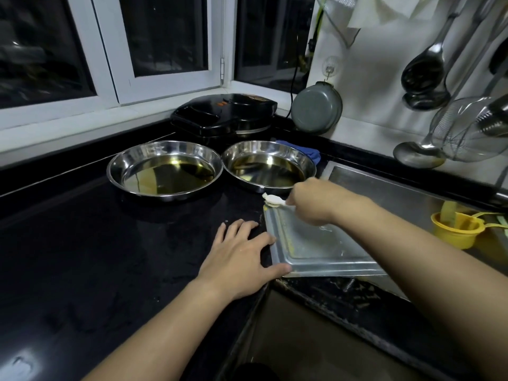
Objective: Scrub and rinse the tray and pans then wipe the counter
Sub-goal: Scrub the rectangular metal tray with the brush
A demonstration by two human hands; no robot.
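Steel tray [316, 251] lying at the worktop [82, 243] edge, overhanging the sink [398, 193]. Bracing its near left corner with the left hand [242, 259], fingers spread and relaxed, thumb pressing the rim. Pinching a small white wad [270, 199] (cloth or paper, hard to tell) in the right hand [316, 199], fingers curled round it at the tray's far left corner. Standing behind on the worktop, two round steel pans [165, 169] [268, 166], touching rim to rim, both holding yellowish liquid. Showing behind the right pan, a blue cloth [310, 154]. Sitting in the sink, a yellow cup [456, 229].
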